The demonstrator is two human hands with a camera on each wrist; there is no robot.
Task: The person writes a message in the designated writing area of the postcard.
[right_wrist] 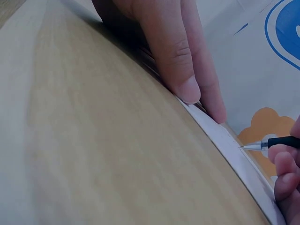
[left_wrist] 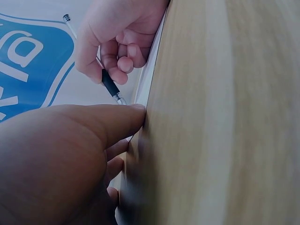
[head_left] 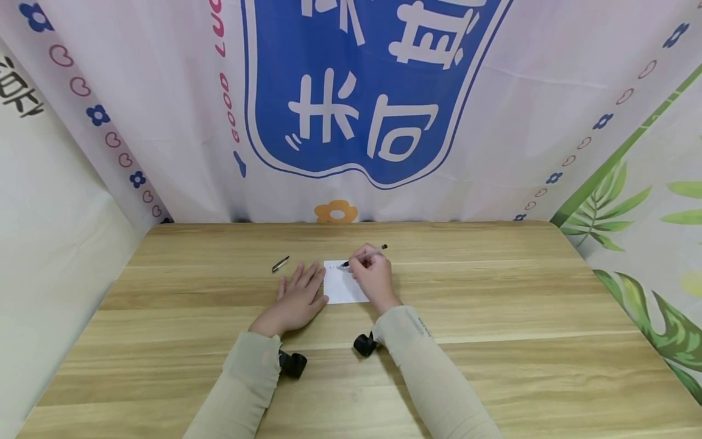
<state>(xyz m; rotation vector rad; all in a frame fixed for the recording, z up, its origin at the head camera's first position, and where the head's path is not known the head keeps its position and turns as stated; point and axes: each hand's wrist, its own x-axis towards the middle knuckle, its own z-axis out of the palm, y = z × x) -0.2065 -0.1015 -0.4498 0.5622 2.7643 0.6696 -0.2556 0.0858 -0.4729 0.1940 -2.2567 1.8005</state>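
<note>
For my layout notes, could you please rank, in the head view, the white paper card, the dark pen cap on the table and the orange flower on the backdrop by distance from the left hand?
1. White paper card: touching the left hand, on its right.
2. Dark pen cap: on the wooden table, just beyond the fingertips.
3. Orange flower: on the backdrop, past the table's far edge.

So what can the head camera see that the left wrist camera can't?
Only the head view shows the pen cap lying on the table left of the hands, the whole white paper, both sleeves, and the left hand flat beside the paper.

Only the left wrist view shows close up how the right hand's fingers pinch the pen, its tip at the paper's edge.

Both show the right hand, the pen, the paper, the wooden table and the blue-and-white backdrop.
</note>
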